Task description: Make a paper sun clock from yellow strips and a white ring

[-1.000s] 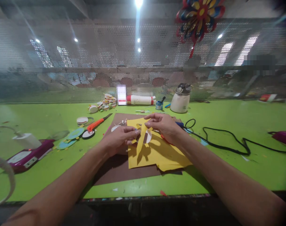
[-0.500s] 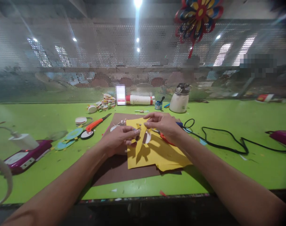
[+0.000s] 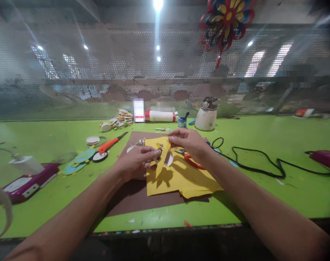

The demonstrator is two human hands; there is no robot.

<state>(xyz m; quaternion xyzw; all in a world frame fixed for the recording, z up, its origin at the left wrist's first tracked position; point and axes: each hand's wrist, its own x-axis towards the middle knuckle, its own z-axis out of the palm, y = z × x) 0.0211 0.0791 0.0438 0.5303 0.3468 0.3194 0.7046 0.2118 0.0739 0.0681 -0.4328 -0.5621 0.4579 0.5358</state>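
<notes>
My left hand (image 3: 137,159) pinches a small round paper piece (image 3: 169,159), white with yellow tabs along its rim. A narrow, pointed yellow paper strip (image 3: 162,162) slants across the front of that piece. Its upper end is pinched between the thumb and fingers of my right hand (image 3: 187,140). Both hands are just above a yellow paper sheet (image 3: 192,183), which lies on a larger brown sheet (image 3: 129,201). Red-handled scissors (image 3: 192,162) rest on the yellow sheet, partly hidden behind my right hand.
Orange-handled scissors (image 3: 107,145) lie to the left, beside light-blue paper discs (image 3: 84,155). Further back are stacked round pieces (image 3: 122,117), a white-and-red tube (image 3: 161,116), a blue jar (image 3: 182,121) and a white jug (image 3: 206,117). A black cable (image 3: 255,170) runs along the right.
My right hand has shifted very slightly along with the strip's top end. The left hand keeps its pinch on the round piece. The view tilts a little.
</notes>
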